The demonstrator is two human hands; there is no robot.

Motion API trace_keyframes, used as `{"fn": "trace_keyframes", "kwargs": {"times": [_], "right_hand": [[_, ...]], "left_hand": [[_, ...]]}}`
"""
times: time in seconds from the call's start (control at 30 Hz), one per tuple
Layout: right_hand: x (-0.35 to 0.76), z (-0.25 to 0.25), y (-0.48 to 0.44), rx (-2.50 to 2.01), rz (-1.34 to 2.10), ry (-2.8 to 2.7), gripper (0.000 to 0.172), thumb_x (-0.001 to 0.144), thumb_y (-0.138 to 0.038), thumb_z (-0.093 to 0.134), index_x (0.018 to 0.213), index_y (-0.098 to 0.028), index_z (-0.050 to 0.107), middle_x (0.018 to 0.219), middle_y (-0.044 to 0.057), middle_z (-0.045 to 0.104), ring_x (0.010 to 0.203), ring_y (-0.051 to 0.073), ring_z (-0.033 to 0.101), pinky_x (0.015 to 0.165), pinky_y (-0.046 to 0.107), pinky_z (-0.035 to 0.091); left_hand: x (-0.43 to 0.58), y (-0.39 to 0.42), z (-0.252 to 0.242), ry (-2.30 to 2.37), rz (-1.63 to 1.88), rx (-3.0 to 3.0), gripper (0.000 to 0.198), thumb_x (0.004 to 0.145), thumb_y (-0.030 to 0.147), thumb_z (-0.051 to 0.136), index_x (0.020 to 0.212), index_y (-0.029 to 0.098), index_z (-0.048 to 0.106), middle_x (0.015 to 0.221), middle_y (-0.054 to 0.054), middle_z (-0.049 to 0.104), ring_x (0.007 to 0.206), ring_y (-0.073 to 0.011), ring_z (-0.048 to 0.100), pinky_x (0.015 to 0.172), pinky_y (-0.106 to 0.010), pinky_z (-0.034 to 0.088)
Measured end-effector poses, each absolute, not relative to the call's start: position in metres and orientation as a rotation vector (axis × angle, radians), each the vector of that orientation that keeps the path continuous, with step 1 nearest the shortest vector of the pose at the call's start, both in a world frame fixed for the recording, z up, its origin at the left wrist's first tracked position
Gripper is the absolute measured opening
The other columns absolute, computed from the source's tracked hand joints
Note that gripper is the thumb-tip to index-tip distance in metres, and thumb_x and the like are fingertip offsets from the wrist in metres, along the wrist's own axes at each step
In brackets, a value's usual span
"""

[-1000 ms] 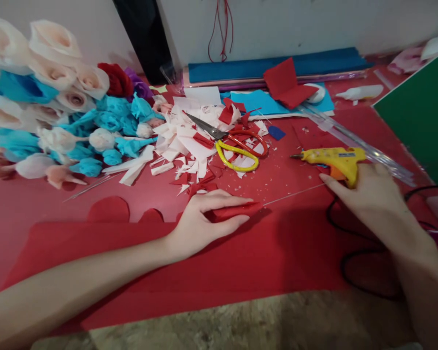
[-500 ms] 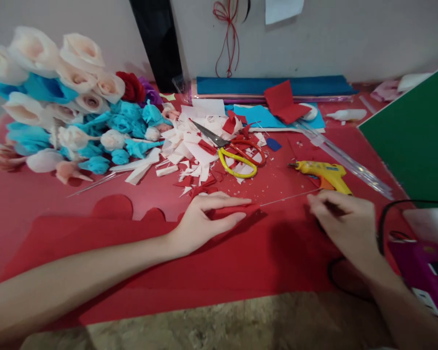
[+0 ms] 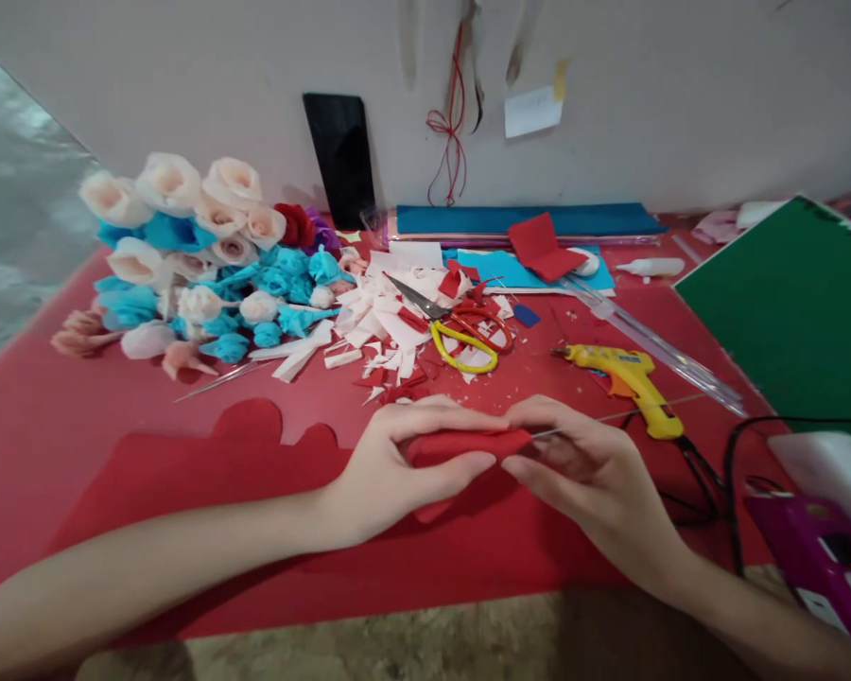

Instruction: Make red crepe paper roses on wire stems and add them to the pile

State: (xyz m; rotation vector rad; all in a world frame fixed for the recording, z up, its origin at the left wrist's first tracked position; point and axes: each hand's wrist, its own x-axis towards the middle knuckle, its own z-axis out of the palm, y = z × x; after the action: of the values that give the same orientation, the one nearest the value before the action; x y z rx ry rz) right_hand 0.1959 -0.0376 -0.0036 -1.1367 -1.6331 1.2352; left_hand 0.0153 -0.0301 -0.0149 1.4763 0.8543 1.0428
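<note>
My left hand (image 3: 404,463) is closed round a rolled red paper flower (image 3: 464,444), its thumb below and fingers above. My right hand (image 3: 596,473) meets it at the flower's right end, thumb and fingers closed about the base where a thin wire stem (image 3: 649,411) comes out. That stem runs off to the right past the hand. Part of the flower is hidden by my fingers. Under both hands lies a large red paper sheet (image 3: 255,501), with rounded red petal pieces (image 3: 250,421) at its far edge.
Beyond my hands lie scissors (image 3: 460,336) on white and red paper scraps (image 3: 369,312). A yellow glue gun (image 3: 628,374) rests at right, near a green board (image 3: 787,312) and a purple power strip (image 3: 808,558). Finished paper flowers (image 3: 177,255) fill the back left.
My right hand has moved left from along the stem to the flower's base, and now touches it beside my left hand. The camera view has shifted, showing more wall.
</note>
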Motion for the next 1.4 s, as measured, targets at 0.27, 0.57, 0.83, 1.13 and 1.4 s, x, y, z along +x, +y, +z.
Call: {"fn": "trace_keyframes", "kwargs": {"times": [0.27,0.57,0.83,1.13,1.4], "right_hand": [[0.194,0.005,-0.041,-1.064,1.154,-1.624,0.010,0.074,-0.019,0.067,0.081,-0.022,0.062,0.076,-0.001,0.061,0.067,0.009,0.057,0.057,0.017,0.047],[0.197,0.006,-0.042,-1.034,1.349,-1.528,0.013,0.077,-0.017,0.064,0.087,-0.025,0.059,0.078,-0.003,0.059,0.064,0.005,0.054,0.056,0.011,0.046],[0.198,0.009,-0.041,-1.043,1.332,-1.525,0.015,0.077,-0.014,0.063,0.086,-0.025,0.059,0.081,-0.003,0.058,0.055,0.004,0.051,0.049,0.013,0.043],[0.198,0.006,-0.043,-1.015,1.451,-1.485,0.010,0.079,-0.017,0.061,0.087,-0.023,0.058,0.082,-0.002,0.056,0.063,0.005,0.052,0.054,0.013,0.044],[0.197,0.004,-0.042,-1.015,1.547,-1.396,0.009,0.080,-0.019,0.061,0.086,-0.024,0.058,0.078,-0.003,0.055,0.055,0.003,0.048,0.049,0.013,0.042]], "left_hand": [[0.010,-0.032,-0.002,0.811,1.042,1.680,0.026,0.073,0.018,0.065,0.099,0.021,0.067,0.084,-0.004,0.070,0.077,-0.0162,0.062,0.072,-0.028,0.052],[0.008,-0.026,0.000,0.721,1.113,2.039,0.038,0.071,0.021,0.065,0.109,0.023,0.062,0.098,-0.005,0.069,0.087,-0.0185,0.061,0.083,-0.034,0.050],[0.001,-0.023,0.003,0.633,1.118,2.109,0.042,0.081,0.025,0.050,0.123,0.021,0.049,0.110,-0.008,0.065,0.097,-0.0201,0.060,0.090,-0.036,0.045],[-0.002,-0.026,0.003,0.622,1.090,2.047,0.037,0.081,0.014,0.045,0.116,0.024,0.047,0.105,-0.004,0.068,0.098,-0.0194,0.061,0.099,-0.040,0.038],[-0.008,-0.023,-0.001,0.576,1.269,2.563,0.029,0.083,0.037,0.046,0.104,0.024,0.061,0.108,-0.002,0.068,0.105,-0.0202,0.061,0.114,-0.038,0.015]]}}
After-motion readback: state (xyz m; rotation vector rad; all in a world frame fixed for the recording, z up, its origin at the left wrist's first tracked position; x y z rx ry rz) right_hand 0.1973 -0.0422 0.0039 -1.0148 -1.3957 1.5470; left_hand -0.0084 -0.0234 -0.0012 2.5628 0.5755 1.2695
